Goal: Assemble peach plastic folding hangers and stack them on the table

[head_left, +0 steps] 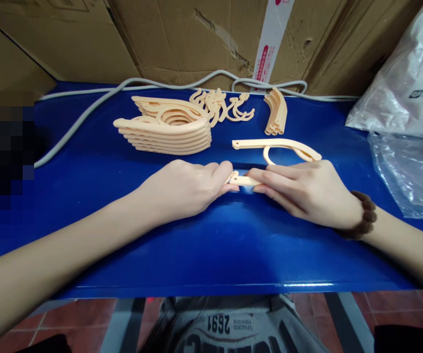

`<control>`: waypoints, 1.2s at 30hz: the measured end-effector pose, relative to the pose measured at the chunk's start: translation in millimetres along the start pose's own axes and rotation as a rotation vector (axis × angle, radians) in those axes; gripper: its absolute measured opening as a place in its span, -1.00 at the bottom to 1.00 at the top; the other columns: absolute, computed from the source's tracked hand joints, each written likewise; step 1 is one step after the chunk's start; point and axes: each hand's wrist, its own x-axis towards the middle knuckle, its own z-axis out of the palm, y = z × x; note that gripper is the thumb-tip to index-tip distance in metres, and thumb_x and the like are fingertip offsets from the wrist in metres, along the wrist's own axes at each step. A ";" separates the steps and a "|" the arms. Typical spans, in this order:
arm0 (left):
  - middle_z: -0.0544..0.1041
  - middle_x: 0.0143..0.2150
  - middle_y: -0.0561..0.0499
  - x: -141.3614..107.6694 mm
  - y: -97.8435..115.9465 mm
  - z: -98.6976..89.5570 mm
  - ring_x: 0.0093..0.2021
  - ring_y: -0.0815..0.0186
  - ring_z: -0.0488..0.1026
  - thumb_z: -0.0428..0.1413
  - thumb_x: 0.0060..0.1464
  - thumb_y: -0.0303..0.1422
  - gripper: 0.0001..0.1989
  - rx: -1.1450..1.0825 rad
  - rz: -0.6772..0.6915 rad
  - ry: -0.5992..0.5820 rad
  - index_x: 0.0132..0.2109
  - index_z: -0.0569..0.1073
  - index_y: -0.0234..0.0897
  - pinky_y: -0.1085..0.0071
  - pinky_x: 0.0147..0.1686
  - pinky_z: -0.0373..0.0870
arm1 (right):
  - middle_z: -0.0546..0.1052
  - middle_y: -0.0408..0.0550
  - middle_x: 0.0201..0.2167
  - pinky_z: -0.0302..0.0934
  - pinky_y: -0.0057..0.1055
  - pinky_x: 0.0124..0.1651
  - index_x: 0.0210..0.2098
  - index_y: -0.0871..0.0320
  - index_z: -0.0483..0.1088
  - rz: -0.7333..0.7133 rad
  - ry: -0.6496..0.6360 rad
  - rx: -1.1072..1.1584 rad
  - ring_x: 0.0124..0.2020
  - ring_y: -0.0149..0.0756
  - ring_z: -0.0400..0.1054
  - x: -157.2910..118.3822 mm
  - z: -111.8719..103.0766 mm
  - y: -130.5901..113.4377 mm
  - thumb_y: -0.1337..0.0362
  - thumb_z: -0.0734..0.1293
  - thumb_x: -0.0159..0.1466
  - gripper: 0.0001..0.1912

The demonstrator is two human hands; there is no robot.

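Standing behind everything, a wall of brown corrugated cardboard (182, 39) borders a glossy blue tabletop (196, 255). On its right side sits a clear plastic bag with printed labels (402, 83), with a thin sheet of crumpled transparent plastic (413, 171) just in front. A pale grey cable (141, 80) loops along the back edge.

Left of centre lies a neat stack of cream plastic curved arms (167, 132). Nearer, the left hand (196, 189) and the right hand (303, 191) face each other a little above the tabletop, near one another but apart. Just beyond the right hand, which hides part of it, is a single cream plastic arm with a loop (262, 143). Behind the stack's right end spreads a heap of cream plastic hooks (216, 103); further right rests a small bundle of curved cream plastic strips (275, 115).

Between the hands shows the end of a narrow cream plastic piece (245, 181), pinched by the right fingers; the left thumb and fingers pinch a tiny cream plastic part (234, 175) at its tip, mostly covered.
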 end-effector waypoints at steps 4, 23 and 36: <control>0.50 -0.50 -0.01 -0.4 -0.7 2.4 -0.59 0.24 0.41 -0.28 0.49 -0.16 -0.55 -0.071 -0.021 0.007 -0.21 0.37 -0.29 0.42 -0.61 -0.07 | 0.64 -0.09 -0.28 0.10 -0.40 -0.40 0.12 0.15 0.48 -0.008 -0.003 -0.056 -0.38 -0.40 0.48 0.1 1.8 0.9 0.17 0.10 0.54 -0.61; 0.44 -0.51 -0.03 0.9 -1.4 -6.4 -0.55 0.23 0.42 -0.34 0.49 -0.21 -0.49 0.056 0.024 -0.055 -0.20 0.43 -0.30 0.37 -0.62 -0.10 | 0.61 -0.10 -0.42 0.08 -0.44 -0.41 0.08 0.13 0.47 0.072 -0.149 0.137 -0.46 -0.35 0.46 2.0 -3.9 1.5 0.14 0.09 0.54 -0.62; 0.37 -0.56 -0.03 1.4 2.5 -22.2 -0.56 0.24 0.32 -0.26 0.46 -0.21 -0.48 0.118 0.059 -0.023 -0.35 0.45 -0.24 0.34 -0.60 -0.12 | 0.61 -0.10 -0.42 0.09 -0.45 -0.39 0.17 0.12 0.47 0.051 -0.164 0.293 -0.50 -0.37 0.40 3.9 -6.5 7.3 0.14 0.12 0.53 -0.59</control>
